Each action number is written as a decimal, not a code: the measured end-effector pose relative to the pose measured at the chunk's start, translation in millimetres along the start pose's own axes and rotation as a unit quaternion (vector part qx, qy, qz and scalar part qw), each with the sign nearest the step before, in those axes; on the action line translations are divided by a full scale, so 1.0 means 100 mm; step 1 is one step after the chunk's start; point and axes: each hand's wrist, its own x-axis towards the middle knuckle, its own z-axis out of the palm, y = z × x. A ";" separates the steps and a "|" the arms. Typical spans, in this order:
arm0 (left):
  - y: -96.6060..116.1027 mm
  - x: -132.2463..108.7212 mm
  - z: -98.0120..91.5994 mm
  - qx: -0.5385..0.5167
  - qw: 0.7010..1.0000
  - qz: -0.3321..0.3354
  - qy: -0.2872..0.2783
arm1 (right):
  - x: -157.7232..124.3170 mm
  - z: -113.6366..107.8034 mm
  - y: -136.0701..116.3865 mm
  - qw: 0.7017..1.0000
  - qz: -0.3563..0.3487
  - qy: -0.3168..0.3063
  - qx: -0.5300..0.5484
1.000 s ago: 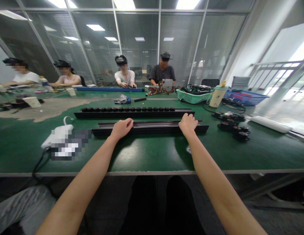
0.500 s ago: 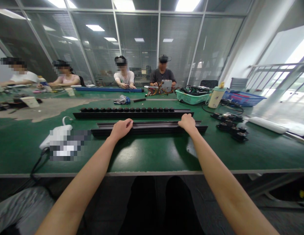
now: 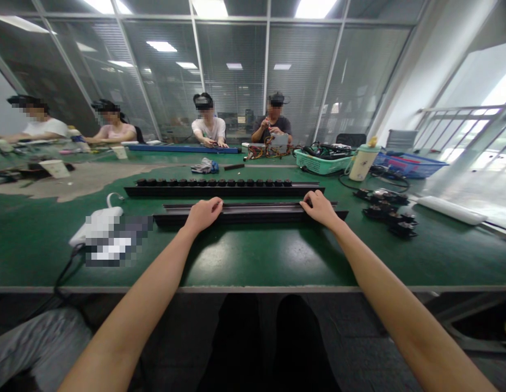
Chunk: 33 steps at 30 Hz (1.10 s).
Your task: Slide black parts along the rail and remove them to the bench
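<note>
A long black channel-shaped rail lies crosswise on the green table in front of me. Its trough looks bare between my hands. My left hand grips it left of the middle, fingers curled over the far edge. Near the right end, my right hand is closed on the same rail, its fingers bent down into or over the trough; the fingertips are partly hidden. Just beyond lies a second black rail, parallel to the first, with a row of several small black parts along it.
More black parts are heaped at the right. Behind them stand a green basket of cables, a cream bottle and a blue basket. A white device lies at left. Several people work across the table.
My right hand has turned and shifted slightly right along the rail, its fingers now pointing more to the left. My left hand keeps its grip, and the rail lies about where it was.
</note>
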 end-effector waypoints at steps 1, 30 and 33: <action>0.00 0.00 0.00 0.000 1.000 0.000 -0.001 | -0.01 0.02 0.01 1.000 0.001 0.011 0.011; 0.03 0.01 -0.01 0.004 1.000 0.002 -0.001 | -0.17 -0.11 -0.12 0.991 0.099 0.046 -0.072; 0.03 0.01 -0.02 0.003 1.000 0.000 -0.002 | -0.17 -0.11 -0.12 0.992 0.100 0.052 -0.065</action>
